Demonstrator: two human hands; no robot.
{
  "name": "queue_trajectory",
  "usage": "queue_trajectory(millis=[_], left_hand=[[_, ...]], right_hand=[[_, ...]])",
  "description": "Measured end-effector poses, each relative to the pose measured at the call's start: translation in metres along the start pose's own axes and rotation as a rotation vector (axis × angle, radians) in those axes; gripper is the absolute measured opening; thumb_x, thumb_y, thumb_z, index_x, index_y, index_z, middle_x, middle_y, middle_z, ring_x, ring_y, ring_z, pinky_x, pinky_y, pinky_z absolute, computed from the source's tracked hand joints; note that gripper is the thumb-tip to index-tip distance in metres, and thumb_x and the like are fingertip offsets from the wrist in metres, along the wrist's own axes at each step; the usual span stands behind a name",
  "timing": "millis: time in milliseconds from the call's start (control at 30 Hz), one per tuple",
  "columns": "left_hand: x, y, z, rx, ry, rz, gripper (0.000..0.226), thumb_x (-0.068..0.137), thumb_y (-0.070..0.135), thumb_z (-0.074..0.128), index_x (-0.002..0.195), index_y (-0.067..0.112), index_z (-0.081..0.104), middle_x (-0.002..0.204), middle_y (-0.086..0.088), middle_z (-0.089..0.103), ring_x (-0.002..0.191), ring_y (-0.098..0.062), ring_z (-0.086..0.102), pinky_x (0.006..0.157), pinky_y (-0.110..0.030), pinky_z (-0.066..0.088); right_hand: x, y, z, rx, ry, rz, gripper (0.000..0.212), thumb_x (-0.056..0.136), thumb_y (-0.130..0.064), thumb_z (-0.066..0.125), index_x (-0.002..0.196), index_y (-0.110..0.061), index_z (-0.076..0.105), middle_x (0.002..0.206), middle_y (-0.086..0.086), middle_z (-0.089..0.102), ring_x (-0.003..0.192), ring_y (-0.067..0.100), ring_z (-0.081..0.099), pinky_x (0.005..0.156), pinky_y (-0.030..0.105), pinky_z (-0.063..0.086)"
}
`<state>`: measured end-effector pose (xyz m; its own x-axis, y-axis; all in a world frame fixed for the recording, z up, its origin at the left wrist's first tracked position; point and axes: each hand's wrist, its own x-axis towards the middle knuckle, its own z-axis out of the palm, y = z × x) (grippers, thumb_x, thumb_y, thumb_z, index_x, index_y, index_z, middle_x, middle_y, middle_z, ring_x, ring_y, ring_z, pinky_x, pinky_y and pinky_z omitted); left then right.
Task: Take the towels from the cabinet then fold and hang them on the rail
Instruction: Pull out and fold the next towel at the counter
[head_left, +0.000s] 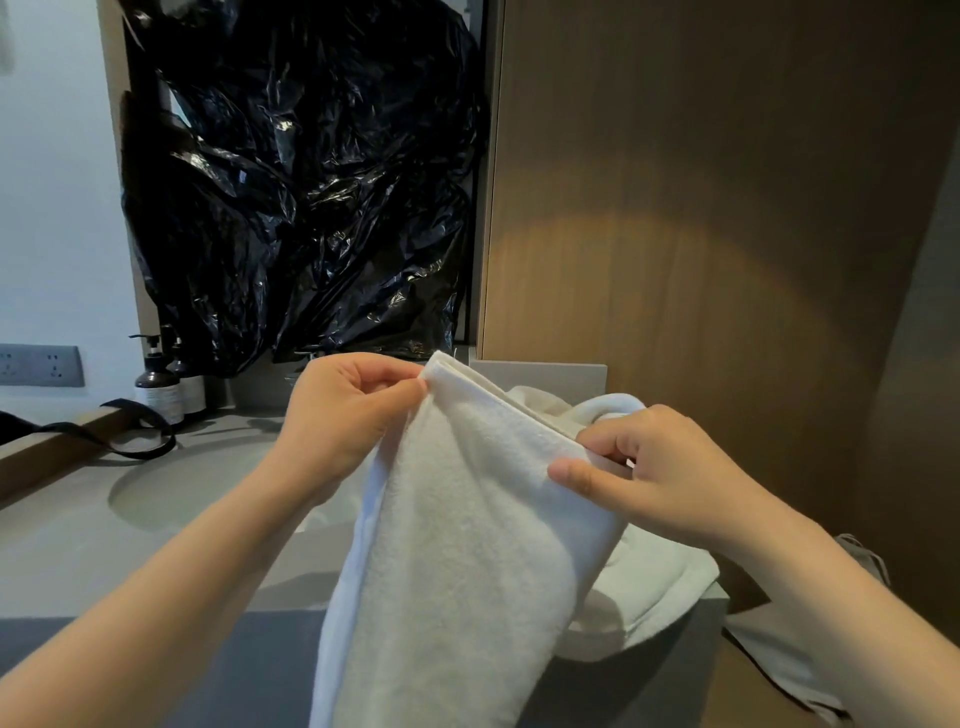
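Observation:
A white towel (457, 535) hangs doubled over in front of me, above the grey counter. My left hand (343, 410) pinches its upper left corner, where the layered edges meet. My right hand (649, 478) pinches the upper right end of the same top edge. The towel's lower part drops out of the frame at the bottom. More white towel cloth (660, 587) lies heaped on the counter behind and to the right. No rail is in view.
A grey counter (62, 551) with a round sink (197, 483) runs to the left. Dark pump bottles (158, 384) stand at the back beside a black strap (135, 431). Black plastic sheeting (301, 171) covers the wall ahead. A wooden cabinet panel (701, 208) rises on the right.

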<state>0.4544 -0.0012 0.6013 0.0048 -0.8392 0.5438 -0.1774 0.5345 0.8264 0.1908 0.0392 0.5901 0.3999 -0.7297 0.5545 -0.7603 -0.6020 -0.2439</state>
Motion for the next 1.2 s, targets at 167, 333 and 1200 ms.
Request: queue_trajectory(millis=[167,333,1200], left_hand=[[0.006,-0.009,0.0,-0.008,-0.008,-0.016,0.022,0.083,0.008,0.067,0.081,0.026,0.079,0.082,-0.016,0.074,0.074,-0.025,0.069,0.074,-0.04,0.061],[0.008,-0.015,0.007,-0.162,-0.068,-0.072,0.022,0.085,0.003,0.064,0.083,0.019,0.08,0.083,-0.014,0.075,0.073,-0.019,0.067,0.066,-0.028,0.059],[0.022,-0.073,0.055,-0.035,-0.15,-0.158,0.013,0.083,0.038,0.072,0.085,0.026,0.077,0.082,0.008,0.076,0.074,-0.005,0.07,0.061,-0.017,0.049]], right_hand=[[0.002,0.005,-0.006,-0.233,0.262,-0.041,0.051,0.091,-0.061,0.045,0.061,-0.022,0.055,0.054,-0.009,0.052,0.051,0.013,0.051,0.05,0.032,0.047],[0.014,0.002,-0.007,-0.251,0.422,-0.034,0.039,0.093,-0.055,0.05,0.08,-0.022,0.066,0.068,-0.009,0.062,0.062,0.01,0.058,0.066,0.033,0.053],[0.051,0.073,0.04,-0.468,0.195,0.251,0.05,0.098,-0.055,0.041,0.062,-0.022,0.05,0.056,-0.007,0.049,0.06,0.019,0.053,0.075,0.028,0.033]])
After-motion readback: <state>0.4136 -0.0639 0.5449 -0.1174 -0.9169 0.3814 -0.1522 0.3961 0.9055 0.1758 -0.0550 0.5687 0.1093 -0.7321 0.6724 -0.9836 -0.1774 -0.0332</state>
